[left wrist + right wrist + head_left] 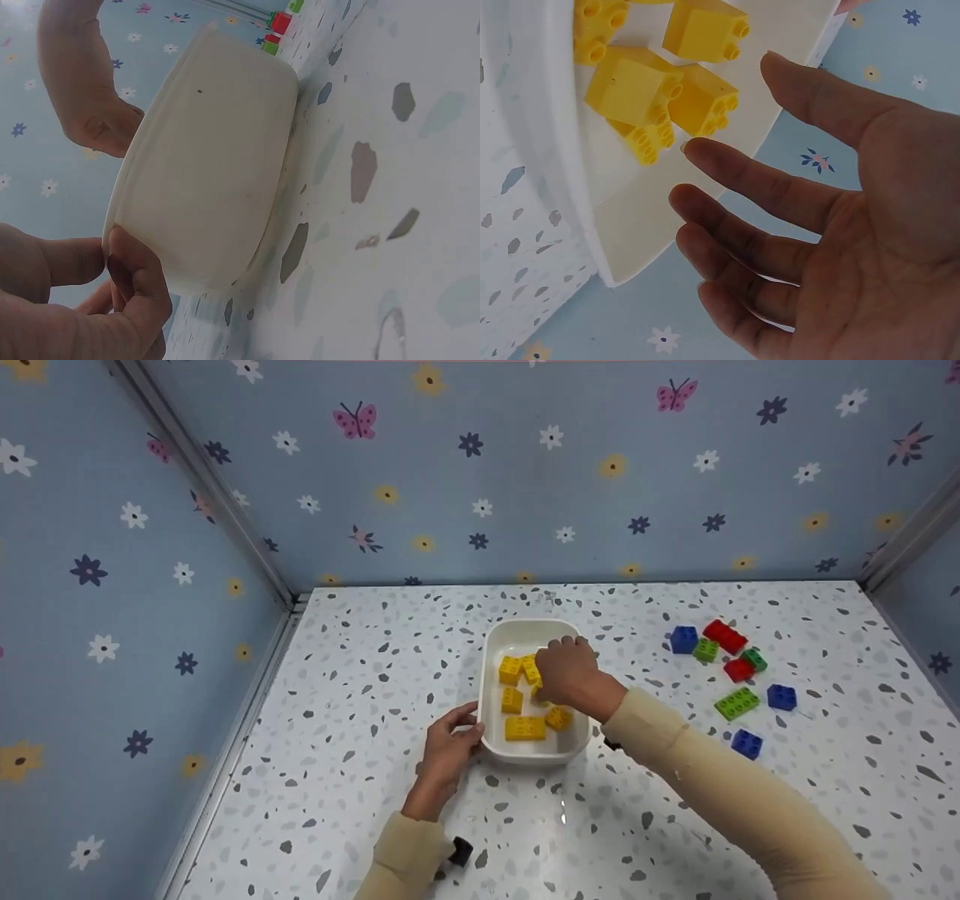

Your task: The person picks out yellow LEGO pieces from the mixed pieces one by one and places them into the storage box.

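Note:
A white plastic container point(490, 735) stands on the table with several yellow building blocks point(525, 727) inside. At its near left edge, my left hand point(448, 746) pinches the rim between thumb and finger, as the left wrist view shows. Over the container's right side is my right hand point(571, 679), palm toward the blocks. In the right wrist view its fingers point(757, 180) are spread and loosely bent, apart from the yellow blocks point(634, 86), with nothing held. From the head view, this hand hides part of the blocks.
To the right lie several loose blocks: blue point(781, 697), red point(724, 636) and green point(737, 703). The speckled white table point(360, 675) meets a flower-patterned back wall point(517, 480) and a similar left wall point(135, 607).

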Motion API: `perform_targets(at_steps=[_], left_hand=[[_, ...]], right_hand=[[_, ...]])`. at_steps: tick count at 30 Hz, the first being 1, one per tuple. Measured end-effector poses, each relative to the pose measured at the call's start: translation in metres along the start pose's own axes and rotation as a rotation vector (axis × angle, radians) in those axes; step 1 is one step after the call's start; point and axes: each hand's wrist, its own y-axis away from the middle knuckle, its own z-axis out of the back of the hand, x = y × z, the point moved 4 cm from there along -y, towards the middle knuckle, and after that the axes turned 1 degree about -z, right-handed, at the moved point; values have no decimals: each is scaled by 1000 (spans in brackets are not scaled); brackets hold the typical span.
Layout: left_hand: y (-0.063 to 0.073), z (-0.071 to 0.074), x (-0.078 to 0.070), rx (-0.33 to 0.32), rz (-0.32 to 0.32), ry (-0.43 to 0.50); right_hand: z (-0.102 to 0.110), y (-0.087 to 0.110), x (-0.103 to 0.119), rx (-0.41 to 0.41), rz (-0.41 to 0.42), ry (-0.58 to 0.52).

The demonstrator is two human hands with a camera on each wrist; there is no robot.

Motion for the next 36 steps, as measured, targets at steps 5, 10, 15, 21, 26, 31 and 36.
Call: perform_targets(at_steps=[5,10,15,21,26,31,36], left_hand=[[-1,0,2,7,-3,13],[-2,0,2,13,-10,23],[-2,0,2,3,-12,12],[-2,0,2,-4,4,-11],[-2,0,2,-4,11,-12],[-3,0,3,-16,22,-7],[-3,0,2,-23,18,-4]], right_hand=[[0,6,-8,-50,-14,-25],[1,14,-20,-149,-27,-128],[0,24,-30,-282,-2,-213],[-4,33,-44,-414,10,-263],[-9,38,-57,-470,-12,-322],[-17,39,-69,-490,-38,-383],[-28,43,-77,-511,-62,-418]])
